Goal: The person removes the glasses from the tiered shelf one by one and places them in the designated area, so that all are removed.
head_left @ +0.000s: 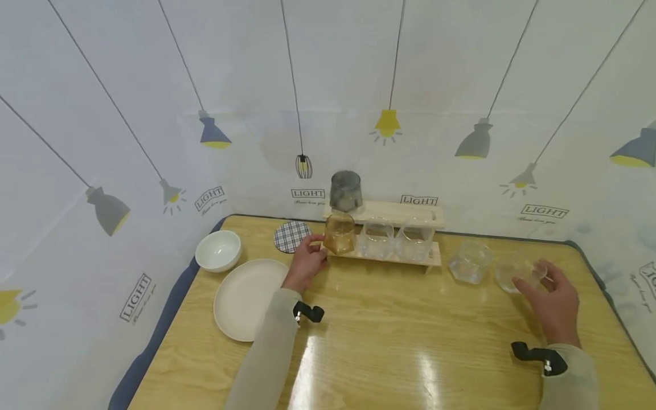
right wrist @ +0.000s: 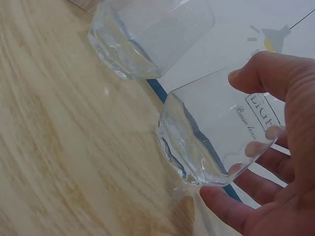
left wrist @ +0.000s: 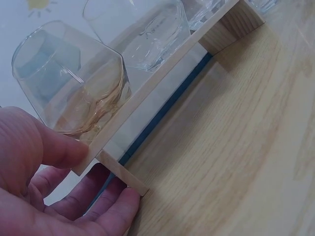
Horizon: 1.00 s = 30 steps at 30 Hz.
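Note:
At the left end of a two-tier wooden rack (head_left: 384, 261), my left hand (head_left: 307, 263) grips the lower shelf, its thumb by the shelf end and its fingers at the leg below. An amber glass (head_left: 339, 234) stands just above that thumb. Two clear glasses, one in the middle (head_left: 376, 239) and one on the right (head_left: 414, 240), share the lower shelf; a grey glass (head_left: 345, 191) stands on the upper one. My right hand (head_left: 556, 299) holds a clear glass (right wrist: 197, 142) between thumb and fingers, at the table's right. Another clear glass (right wrist: 130, 44) stands beside it.
On the left are a white bowl (head_left: 218, 250), a pale plate (head_left: 246, 302) partly behind my left forearm, and a checked round coaster (head_left: 292, 236). The wooden table (head_left: 379, 341) meets a lamp-printed wall covering (head_left: 348, 85) behind the rack.

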Available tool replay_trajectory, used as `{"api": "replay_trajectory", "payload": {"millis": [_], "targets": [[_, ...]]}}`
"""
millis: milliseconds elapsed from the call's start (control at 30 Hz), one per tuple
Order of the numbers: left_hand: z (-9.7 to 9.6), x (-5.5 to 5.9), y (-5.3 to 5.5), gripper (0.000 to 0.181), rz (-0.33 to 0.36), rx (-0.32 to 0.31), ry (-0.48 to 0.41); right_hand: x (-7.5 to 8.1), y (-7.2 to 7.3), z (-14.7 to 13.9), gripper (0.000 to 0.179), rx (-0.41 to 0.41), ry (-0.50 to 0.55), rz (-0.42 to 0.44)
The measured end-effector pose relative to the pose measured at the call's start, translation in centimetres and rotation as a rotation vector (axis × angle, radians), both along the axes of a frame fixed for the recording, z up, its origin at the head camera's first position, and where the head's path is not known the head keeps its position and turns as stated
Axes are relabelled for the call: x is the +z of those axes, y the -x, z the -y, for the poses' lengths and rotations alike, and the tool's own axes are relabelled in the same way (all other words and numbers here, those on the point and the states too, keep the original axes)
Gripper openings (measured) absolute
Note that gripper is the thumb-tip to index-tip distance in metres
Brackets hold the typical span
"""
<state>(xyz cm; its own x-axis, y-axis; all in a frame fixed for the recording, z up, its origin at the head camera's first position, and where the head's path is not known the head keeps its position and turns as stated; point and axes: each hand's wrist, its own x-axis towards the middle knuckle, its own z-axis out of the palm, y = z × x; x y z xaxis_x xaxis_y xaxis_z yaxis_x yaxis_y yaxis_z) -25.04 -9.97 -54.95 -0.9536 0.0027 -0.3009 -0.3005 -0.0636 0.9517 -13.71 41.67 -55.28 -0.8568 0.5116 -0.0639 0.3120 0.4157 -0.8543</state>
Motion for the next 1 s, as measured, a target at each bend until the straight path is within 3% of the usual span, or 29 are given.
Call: {"api": "replay_trajectory", "payload": {"millis": [200, 467, 733, 900, 1000], "targets": [[0.0, 0.0, -0.1, 0.038, -0.009, -0.006, -0.015, -0.1, 0.1, 0.0, 0.079, 0.018, -0.024, 0.002], [0.0, 0.0, -0.2, 0.038, -0.009, -0.004, -0.002, -0.2, 0.0, -0.3, 0.092, 0.075, -0.067, 0.040], [-0.1, 0.0, -0.1, 0.038, 0.012, 0.010, 0.018, 1.0, -0.8, 0.6, 0.087, -0.039, 0.018, -0.024], [-0.2, 0.1, -0.2, 0.037, 0.007, 0.017, 0.018, 2.7, -1.2, 2.0, 0.079, -0.108, 0.005, -0.111], [-0.2, 0.1, -0.1, 0.036, 0.013, 0.019, 0.011, 4.0, -1.3, 3.1, 0.074, -0.108, 0.011, -0.164]]}}
